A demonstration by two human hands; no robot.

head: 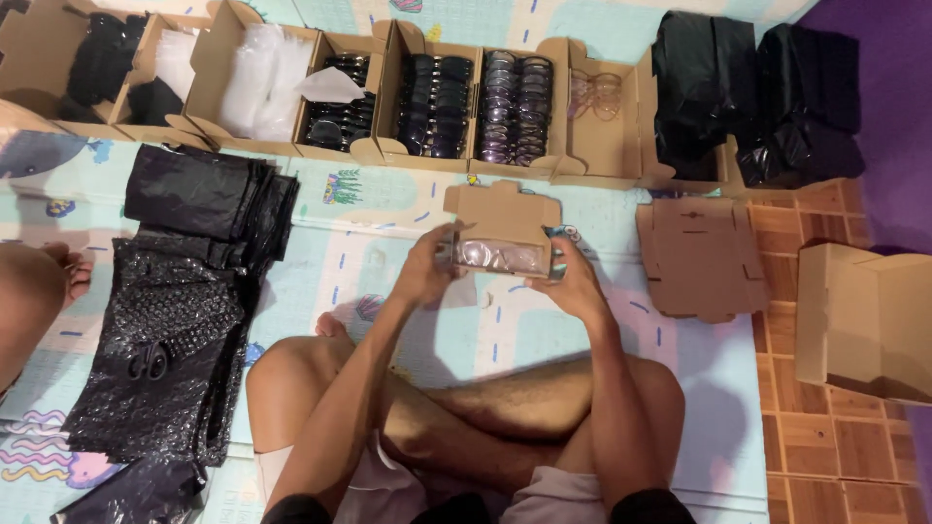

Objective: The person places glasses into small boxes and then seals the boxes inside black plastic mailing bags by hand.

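Small cardboard box held crosswise between left hand and right hand, long axis left-right, each hand gripping one end, equally near.

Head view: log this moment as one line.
left hand: holds small cardboard box | right hand: holds same box | box: open, clear-wrapped glasses inside | below: play mat

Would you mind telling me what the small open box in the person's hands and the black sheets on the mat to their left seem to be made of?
The small brown open box, held by the left hand and right hand, looks like matte corrugated cardboard: flat tan flaps, die-cut edges. The black dimpled sheets look like glossy plastic bubble wrap, probably, from their shiny bumps.
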